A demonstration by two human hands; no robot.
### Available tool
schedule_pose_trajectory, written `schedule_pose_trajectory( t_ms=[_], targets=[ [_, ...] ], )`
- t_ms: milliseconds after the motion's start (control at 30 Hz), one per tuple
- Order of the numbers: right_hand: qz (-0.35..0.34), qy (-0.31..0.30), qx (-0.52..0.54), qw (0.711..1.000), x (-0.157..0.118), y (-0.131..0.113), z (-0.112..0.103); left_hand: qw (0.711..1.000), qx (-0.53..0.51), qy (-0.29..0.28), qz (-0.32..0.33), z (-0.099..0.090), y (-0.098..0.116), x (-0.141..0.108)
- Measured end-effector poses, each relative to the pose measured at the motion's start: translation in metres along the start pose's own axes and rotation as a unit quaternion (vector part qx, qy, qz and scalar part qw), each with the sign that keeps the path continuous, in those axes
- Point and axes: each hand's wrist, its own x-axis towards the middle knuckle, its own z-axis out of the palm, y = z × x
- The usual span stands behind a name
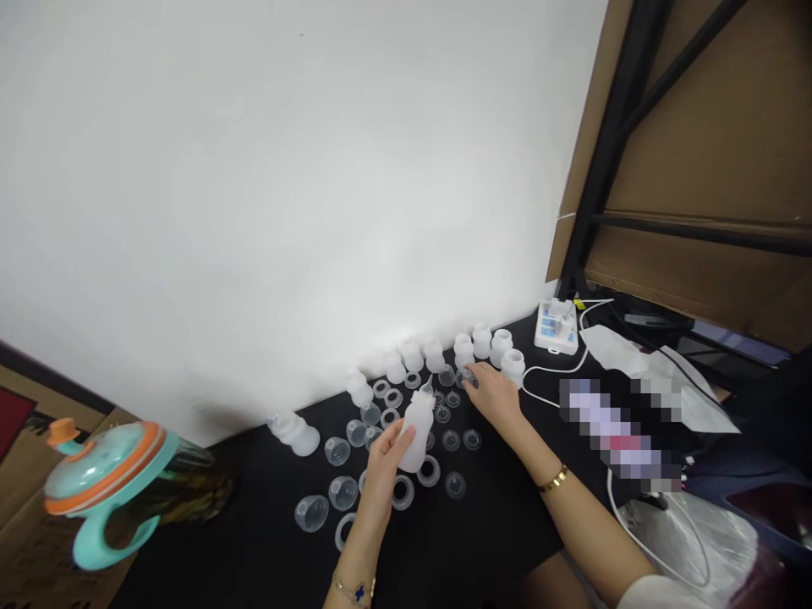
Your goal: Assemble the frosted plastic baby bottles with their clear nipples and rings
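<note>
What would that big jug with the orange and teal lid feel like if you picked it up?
The jug is probably heavy, since its see-through body shows dark contents inside. It would likely feel stiff, as its walls look smooth and hold their shape. The big looped handle should make it less apt to slip, though its weight might pull to one side.

"Where is passage available?"
"Along the front of the black tabletop (485,541), right of the collar rings (419,471)."
"Obstructions?"
"Bottles (463,349) line the wall (381,186), closing the rear. The lidded pitcher (111,474) stands at far left; the power strip (546,330) and white cable (564,370) obstruct the right."
</note>
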Motion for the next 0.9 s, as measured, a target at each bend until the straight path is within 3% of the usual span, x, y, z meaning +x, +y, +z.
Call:
schedule_pose_trajectory(
  t_ms=[200,400,667,900],
  targets=[
    [-0.059,0.044,0.141,0.987,-0.001,-0.005,0.001,1.000,0.015,-0.021,0.015,-0.003,0.005,-0.001],
    [-0.078,0.058,0.230,0.968,0.000,-0.006,0.007,0.992,0.108,0.038,0.060,-0.004,0.009,-0.001],
    [-0.065,0.124,0.304,0.942,0.005,0.001,0.011,0.946,0.267,0.050,0.177,-0.006,0.003,-0.004],
    [-0.033,0.163,0.408,0.898,0.006,0.001,0.006,0.911,0.342,0.065,0.222,-0.006,-0.003,-0.001]
  ],
)
